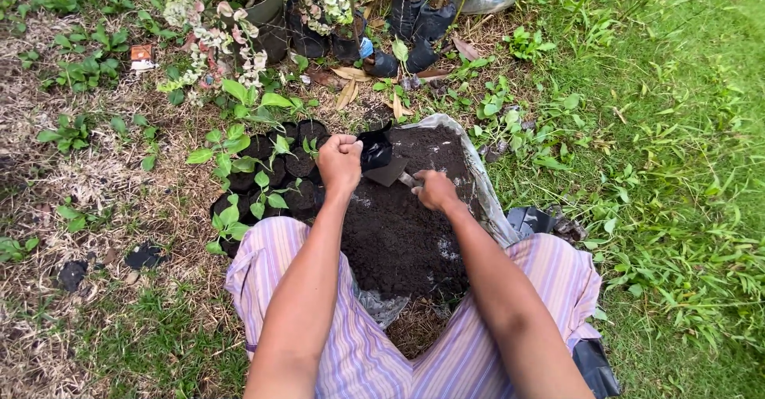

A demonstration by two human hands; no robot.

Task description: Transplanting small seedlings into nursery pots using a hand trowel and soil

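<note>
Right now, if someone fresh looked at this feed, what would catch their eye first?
Dead centre, a heap of dark soil lies on a plastic sheet between the person's striped knees. Above it, the left hand grips a small black nursery bag while the right hand holds a trowel toward it. Just left stands a cluster of filled black bags with green seedlings.

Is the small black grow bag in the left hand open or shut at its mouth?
Open. The left hand grips the black grow bag by its rim, mouth gaping toward the trowel held by the right hand over the soil.
</note>
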